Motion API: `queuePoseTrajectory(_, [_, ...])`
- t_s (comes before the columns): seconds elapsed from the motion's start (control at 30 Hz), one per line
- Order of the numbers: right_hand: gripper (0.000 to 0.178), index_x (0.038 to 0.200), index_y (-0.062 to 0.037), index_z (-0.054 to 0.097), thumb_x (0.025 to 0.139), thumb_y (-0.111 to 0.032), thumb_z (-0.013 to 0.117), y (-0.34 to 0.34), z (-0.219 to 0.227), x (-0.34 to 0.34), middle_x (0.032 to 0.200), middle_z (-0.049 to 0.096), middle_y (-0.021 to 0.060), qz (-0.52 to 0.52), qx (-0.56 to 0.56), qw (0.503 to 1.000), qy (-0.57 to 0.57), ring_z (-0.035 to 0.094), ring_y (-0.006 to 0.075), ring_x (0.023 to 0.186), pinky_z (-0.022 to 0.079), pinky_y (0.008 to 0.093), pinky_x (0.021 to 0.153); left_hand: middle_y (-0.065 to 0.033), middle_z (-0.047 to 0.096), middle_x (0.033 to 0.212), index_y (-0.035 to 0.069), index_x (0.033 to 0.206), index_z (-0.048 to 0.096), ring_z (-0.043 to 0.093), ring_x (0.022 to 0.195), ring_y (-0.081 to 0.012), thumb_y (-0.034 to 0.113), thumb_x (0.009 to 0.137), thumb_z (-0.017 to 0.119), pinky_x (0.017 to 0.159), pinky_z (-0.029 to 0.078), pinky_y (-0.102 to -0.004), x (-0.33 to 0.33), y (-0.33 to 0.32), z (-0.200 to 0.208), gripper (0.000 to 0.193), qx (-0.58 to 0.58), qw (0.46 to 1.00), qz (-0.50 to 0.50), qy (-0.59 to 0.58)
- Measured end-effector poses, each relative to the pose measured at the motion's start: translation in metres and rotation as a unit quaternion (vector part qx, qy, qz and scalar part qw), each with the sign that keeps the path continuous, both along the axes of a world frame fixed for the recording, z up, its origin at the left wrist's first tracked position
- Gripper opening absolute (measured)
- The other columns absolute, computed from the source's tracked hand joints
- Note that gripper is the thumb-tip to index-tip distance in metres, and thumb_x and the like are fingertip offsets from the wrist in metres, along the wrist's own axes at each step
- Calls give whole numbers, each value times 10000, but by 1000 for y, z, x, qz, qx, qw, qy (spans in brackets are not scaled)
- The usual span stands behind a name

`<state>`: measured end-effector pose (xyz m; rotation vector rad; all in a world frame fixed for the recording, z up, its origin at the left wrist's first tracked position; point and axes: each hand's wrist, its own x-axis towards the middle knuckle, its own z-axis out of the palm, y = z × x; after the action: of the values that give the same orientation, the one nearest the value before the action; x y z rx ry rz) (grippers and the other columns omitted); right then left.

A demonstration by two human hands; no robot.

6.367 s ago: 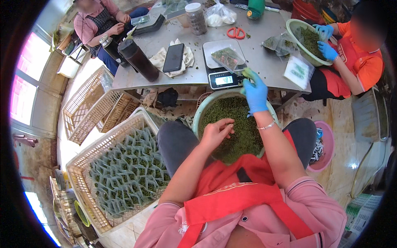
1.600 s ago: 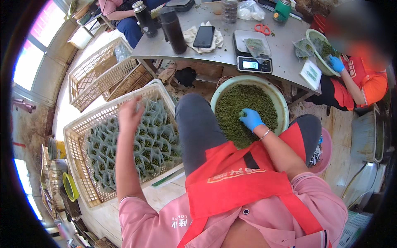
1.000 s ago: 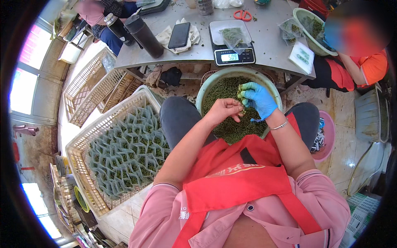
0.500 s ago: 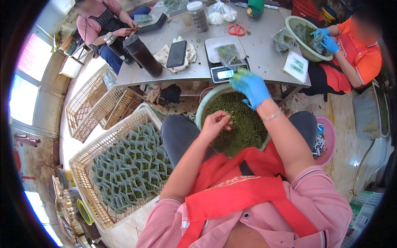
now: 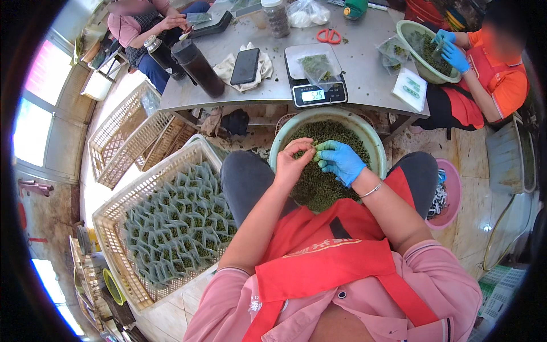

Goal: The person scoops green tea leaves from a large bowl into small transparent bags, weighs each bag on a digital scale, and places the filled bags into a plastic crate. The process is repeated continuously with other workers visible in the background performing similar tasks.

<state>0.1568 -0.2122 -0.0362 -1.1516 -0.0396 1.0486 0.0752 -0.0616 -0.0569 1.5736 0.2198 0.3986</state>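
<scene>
Between my knees stands a pale green basin full of small green berries that look like peppercorns. My bare left hand and my blue-gloved right hand meet over the basin, fingertips pinched together. Anything between them is too small to make out. The glove's fingertips are stained yellow-green. Beyond the basin, on the table edge, a digital scale carries an open clear bag partly filled with the green berries; neither hand touches it.
At my left sits a cream crate packed with filled bags. The metal table holds a phone, a dark flask and red scissors. A pink basin stands right. Two people work across the table.
My right hand has come back from beside the scale to meet my left hand over the basin. The scale's displayed reading has changed. The person at the far left has raised a bag.
</scene>
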Motion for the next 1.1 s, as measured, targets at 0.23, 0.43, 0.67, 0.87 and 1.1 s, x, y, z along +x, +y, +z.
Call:
queuePoseTrajectory(0.23, [103, 898, -22, 583, 805, -64, 601, -13, -20, -4, 756, 613, 67, 12, -123, 985, -116, 602, 147, 608, 508, 268, 538, -75, 652, 974, -5, 788, 644, 587, 948, -156, 28, 770, 648, 857, 439, -280, -2, 5, 10, 38, 71, 995, 46, -46])
queuePoseTrajectory(0.43, [227, 1048, -87, 572, 823, -115, 585, 1, -10, 44, 948, 627, 64, -119, 80, 989, -41, 619, 185, 818, 478, 410, 700, -13, 646, 740, 28, 880, 640, 581, 678, -66, 143, 804, 660, 606, 452, -230, 0, -2, -7, 140, 35, 990, -46, 128])
queuePoseTrajectory(0.67, [275, 1136, -87, 566, 871, -149, 527, 15, 5, 63, 1048, 633, 71, -143, 42, 987, -62, 633, 184, 812, 513, 357, 698, -93, 660, 828, 64, 941, 633, 646, 715, -218, 229, 800, 639, 657, 503, -350, -7, -1, 8, 218, 335, 920, -119, 166])
queuePoseTrajectory(0.87, [315, 1192, -41, 556, 882, -82, 510, 8, -12, 38, 1057, 633, 77, -161, -73, 908, -381, 624, 141, 736, 508, 257, 623, -115, 649, 802, 120, 941, 650, 624, 737, -293, 239, 751, 639, 637, 500, -385, 12, 18, 26, 224, 518, 836, -163, -74])
queuePoseTrajectory(1.1, [366, 1179, -103, 541, 821, -178, 560, 44, 39, 71, 1188, 555, 127, -112, -255, 666, -692, 603, 359, 908, 509, 412, 746, -90, 678, 827, 96, 934, 662, 669, 753, -209, 207, 821, 616, 674, 504, -283, 63, 97, 36, 165, 326, 932, 152, 53])
